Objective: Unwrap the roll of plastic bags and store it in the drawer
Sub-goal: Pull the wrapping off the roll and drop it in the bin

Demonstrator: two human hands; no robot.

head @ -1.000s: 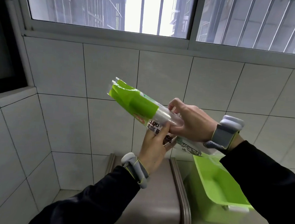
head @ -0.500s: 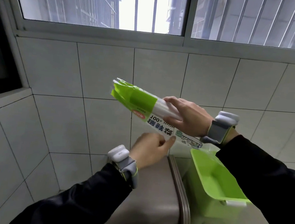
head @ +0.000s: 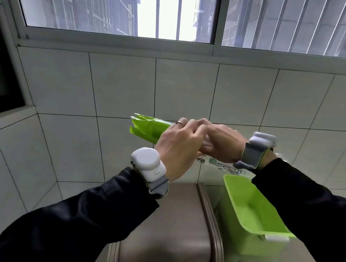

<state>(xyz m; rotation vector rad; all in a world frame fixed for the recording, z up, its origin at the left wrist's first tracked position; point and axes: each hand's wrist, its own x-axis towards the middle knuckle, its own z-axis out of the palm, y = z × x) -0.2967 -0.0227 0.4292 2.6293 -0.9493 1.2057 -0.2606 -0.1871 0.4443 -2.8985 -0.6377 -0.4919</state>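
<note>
The roll of plastic bags (head: 147,127) is held up in front of the tiled wall, still in its clear wrapper with a green end sticking out to the left. My left hand (head: 179,146) now wraps over the roll's middle from the front, a ring on one finger. My right hand (head: 221,143) grips the roll just to the right, fingers overlapping the left hand's. The printed end of the wrapper (head: 219,165) shows below my right wrist. The open green drawer (head: 252,213) sits below at the right.
A grey-brown cabinet top (head: 172,224) lies beneath my hands, beside the green drawer unit. White tiled walls (head: 62,142) close in at left and behind. A barred window (head: 120,7) runs above. Both wrists wear grey bands.
My left hand rose from below the roll and closed over its middle. The roll tilted flatter, and the view shifted slightly downward and closer.
</note>
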